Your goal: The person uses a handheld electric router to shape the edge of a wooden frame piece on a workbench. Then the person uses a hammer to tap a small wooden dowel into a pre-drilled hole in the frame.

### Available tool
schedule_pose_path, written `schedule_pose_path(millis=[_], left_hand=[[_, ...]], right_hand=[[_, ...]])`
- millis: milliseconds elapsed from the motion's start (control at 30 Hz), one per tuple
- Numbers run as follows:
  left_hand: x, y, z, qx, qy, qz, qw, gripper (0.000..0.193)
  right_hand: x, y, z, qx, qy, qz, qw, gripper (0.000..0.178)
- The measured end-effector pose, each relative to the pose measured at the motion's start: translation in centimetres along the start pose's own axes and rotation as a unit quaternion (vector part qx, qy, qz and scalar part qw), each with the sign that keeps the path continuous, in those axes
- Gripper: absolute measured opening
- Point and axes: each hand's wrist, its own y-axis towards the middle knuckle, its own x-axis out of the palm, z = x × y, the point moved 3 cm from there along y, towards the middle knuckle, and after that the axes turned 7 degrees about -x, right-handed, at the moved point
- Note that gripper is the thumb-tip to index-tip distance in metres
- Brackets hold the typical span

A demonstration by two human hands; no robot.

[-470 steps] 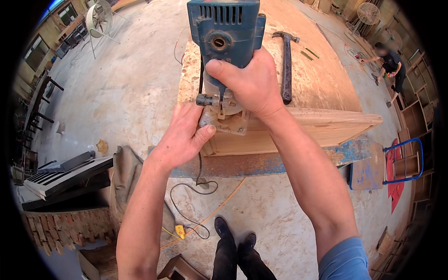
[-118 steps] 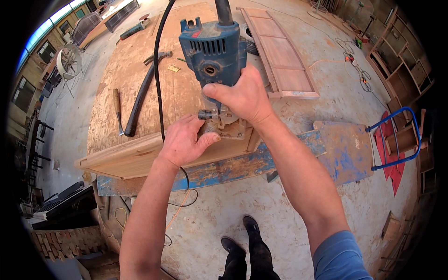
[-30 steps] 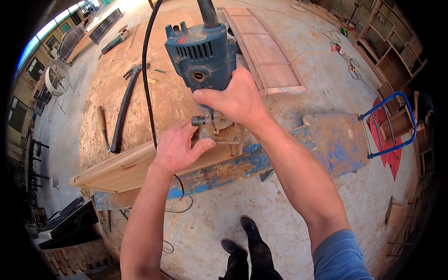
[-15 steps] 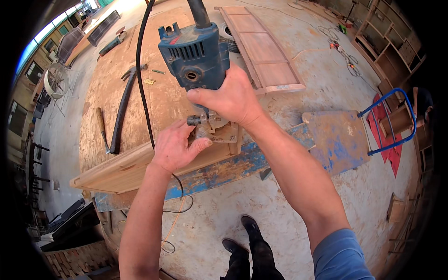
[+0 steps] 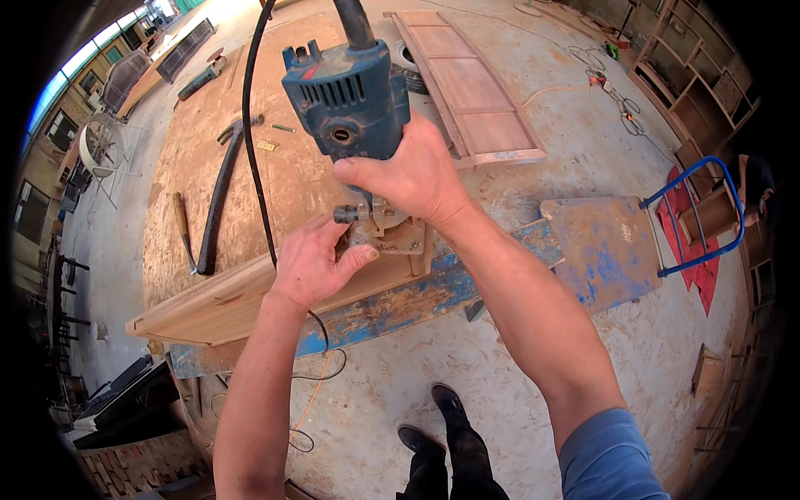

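Observation:
A blue router [image 5: 337, 96] stands upright, its base resting on the edge of a pale wooden panel [image 5: 242, 312]. My right hand [image 5: 412, 171] wraps round the lower part of its motor body, thumb across the front. My left hand [image 5: 315, 262] lies over the panel's top edge beside the router base [image 5: 396, 237], thumb stretched toward that base. Its fingertips are partly hidden on the far side, and the hand appears to grip the panel edge. The router bit cannot be made out.
On the plywood-topped bench [image 5: 187, 142] lie a hammer [image 5: 223, 196], a chisel [image 5: 183, 233] and a brass hinge [image 5: 267, 145]. A black cable [image 5: 250, 108] hangs left of the router. Behind it lies a framed wooden panel [image 5: 467, 83]. A blue-handled trolley [image 5: 600, 250] stands right, near another person's hand [image 5: 757, 212].

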Motion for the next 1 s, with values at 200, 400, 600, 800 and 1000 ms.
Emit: schedule_pose_path(millis=[200,400,600,800,1000], left_hand=[[-0.02,0.06,-0.19,-0.007,0.015,-0.011,1.0,0.067],[-0.03,0.09,0.02,-0.008,0.001,0.007,1.0,0.067],[-0.09,0.08,-0.02,-0.014,0.011,-0.004,1.0,0.067],[0.06,-0.03,-0.22,-0.021,-0.006,0.001,1.0,0.063],[-0.09,0.01,0.0,-0.03,-0.028,-0.011,0.999,0.06]], right_hand=[[-0.01,0.08,0.12,-0.01,-0.002,0.008,1.0,0.059],[-0.02,0.08,-0.02,-0.008,0.002,0.014,1.0,0.057],[0.05,0.07,-0.09,-0.014,0.007,0.014,1.0,0.056],[0.15,0.0,0.06,-0.008,0.012,0.015,1.0,0.056],[0.15,0.1,0.39,-0.009,0.021,0.011,1.0,0.056]])
